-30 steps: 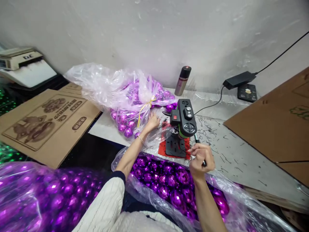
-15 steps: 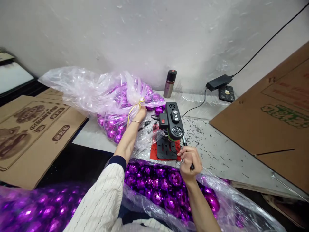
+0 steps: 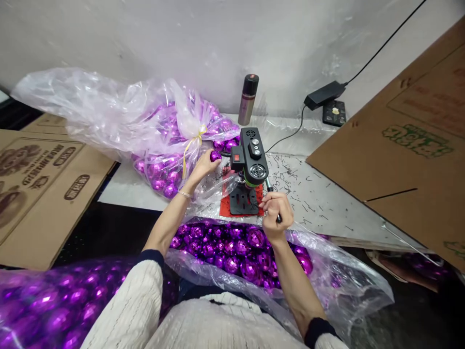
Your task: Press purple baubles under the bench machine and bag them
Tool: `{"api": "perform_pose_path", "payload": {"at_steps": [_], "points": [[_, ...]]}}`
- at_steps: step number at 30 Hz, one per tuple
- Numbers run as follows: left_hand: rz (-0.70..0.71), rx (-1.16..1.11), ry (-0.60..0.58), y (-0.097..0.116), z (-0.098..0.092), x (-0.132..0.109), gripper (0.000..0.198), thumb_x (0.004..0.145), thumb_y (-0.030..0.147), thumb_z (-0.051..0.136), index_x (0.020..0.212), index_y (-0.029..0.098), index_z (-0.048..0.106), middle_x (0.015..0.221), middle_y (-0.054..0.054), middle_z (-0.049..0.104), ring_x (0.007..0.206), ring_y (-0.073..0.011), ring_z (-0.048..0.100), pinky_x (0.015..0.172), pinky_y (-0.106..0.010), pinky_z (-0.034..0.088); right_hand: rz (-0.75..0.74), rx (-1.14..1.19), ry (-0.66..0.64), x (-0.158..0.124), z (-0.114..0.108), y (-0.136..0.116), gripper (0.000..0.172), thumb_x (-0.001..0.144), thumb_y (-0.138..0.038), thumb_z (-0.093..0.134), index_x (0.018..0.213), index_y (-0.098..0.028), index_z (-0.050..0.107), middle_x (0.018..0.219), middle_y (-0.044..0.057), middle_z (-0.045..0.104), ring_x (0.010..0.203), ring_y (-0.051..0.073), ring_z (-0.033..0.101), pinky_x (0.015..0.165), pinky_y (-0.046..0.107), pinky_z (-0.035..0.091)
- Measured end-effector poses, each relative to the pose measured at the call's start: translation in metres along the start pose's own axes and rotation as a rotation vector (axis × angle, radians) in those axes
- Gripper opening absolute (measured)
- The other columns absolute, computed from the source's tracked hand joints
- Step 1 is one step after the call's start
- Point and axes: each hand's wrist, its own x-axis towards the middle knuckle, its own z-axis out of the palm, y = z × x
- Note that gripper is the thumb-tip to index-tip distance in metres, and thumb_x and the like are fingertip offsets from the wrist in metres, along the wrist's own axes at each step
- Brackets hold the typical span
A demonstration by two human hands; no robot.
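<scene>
My left hand pinches a small purple faceted ball beside the tied plastic bag of purple balls. My right hand is closed round the black lever handle of a small black bench drill press, which stands on a black base over a red mat. An open plastic bag of purple balls lies in front of me, just under both arms.
A dark spray can stands by the wall. A black power adapter with its cable lies at the back right. Cardboard sheets lean at the right and lie at the left. More purple balls fill the lower left.
My left hand has come away from the tied bag's knot holding a purple ball, now next to the drill press. My right hand has stayed on the lever. The view shifted.
</scene>
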Motion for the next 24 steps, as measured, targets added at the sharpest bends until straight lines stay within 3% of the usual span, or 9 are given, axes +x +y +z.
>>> {"api": "perform_pose_path", "payload": {"at_steps": [2, 5, 7, 9, 14, 24], "points": [[-0.044, -0.171, -0.127, 0.003, 0.003, -0.042, 0.055, 0.086, 0.037, 0.075, 0.136, 0.015, 0.063, 0.137, -0.016, 0.071, 0.128, -0.0345, 0.066, 0.116, -0.055, 0.050, -0.004, -0.009, -0.005, 0.000, 0.000, 0.000, 0.031, 0.102, -0.015, 0.049, 0.072, -0.023, 0.054, 0.066, -0.002, 0.058, 0.063, 0.014, 0.064, 0.053, 0.026, 0.048], [-0.085, -0.381, -0.217, 0.001, 0.022, -0.105, 0.056, 0.095, 0.047, 0.067, 0.143, 0.020, 0.060, 0.138, -0.014, 0.071, 0.123, -0.0298, 0.071, 0.106, -0.047, 0.059, -0.005, -0.014, -0.009, -0.001, 0.000, 0.001, 0.031, 0.101, -0.015, 0.049, 0.072, -0.023, 0.054, 0.067, -0.001, 0.059, 0.065, 0.014, 0.065, 0.055, 0.028, 0.049], [-0.111, -0.506, -0.215, -0.003, 0.042, -0.136, 0.058, 0.097, 0.053, 0.066, 0.146, 0.022, 0.059, 0.137, -0.014, 0.073, 0.121, -0.0294, 0.073, 0.103, -0.046, 0.061, -0.002, -0.005, -0.009, -0.002, -0.001, 0.002, 0.030, 0.101, -0.014, 0.049, 0.073, -0.023, 0.055, 0.068, -0.001, 0.060, 0.067, 0.014, 0.066, 0.056, 0.028, 0.050], [-0.121, -0.551, -0.142, -0.009, 0.063, -0.155, 0.064, 0.095, 0.059, 0.068, 0.147, 0.022, 0.056, 0.137, -0.014, 0.073, 0.124, -0.0299, 0.072, 0.107, -0.047, 0.060, 0.002, 0.000, -0.012, -0.002, -0.001, 0.002, 0.029, 0.101, -0.014, 0.050, 0.074, -0.023, 0.056, 0.069, -0.001, 0.061, 0.067, 0.014, 0.066, 0.056, 0.028, 0.050], [-0.071, -0.418, 0.004, -0.016, 0.095, -0.160, 0.075, 0.096, 0.069, 0.063, 0.151, 0.021, 0.048, 0.141, -0.016, 0.068, 0.132, -0.0296, 0.067, 0.113, -0.046, 0.055, -0.009, -0.012, -0.040, 0.001, -0.003, -0.001, 0.029, 0.101, -0.014, 0.049, 0.074, -0.023, 0.056, 0.070, 0.000, 0.062, 0.068, 0.015, 0.066, 0.057, 0.030, 0.049], [0.085, -0.144, 0.071, -0.006, 0.109, -0.141, 0.061, 0.095, 0.055, 0.071, 0.144, 0.021, 0.055, 0.145, -0.016, 0.067, 0.137, -0.0325, 0.063, 0.119, -0.051, 0.045, 0.006, -0.019, -0.055, 0.000, -0.004, -0.002, 0.026, 0.101, -0.015, 0.049, 0.077, -0.023, 0.057, 0.076, 0.001, 0.066, 0.069, 0.015, 0.067, 0.059, 0.029, 0.052]]}}
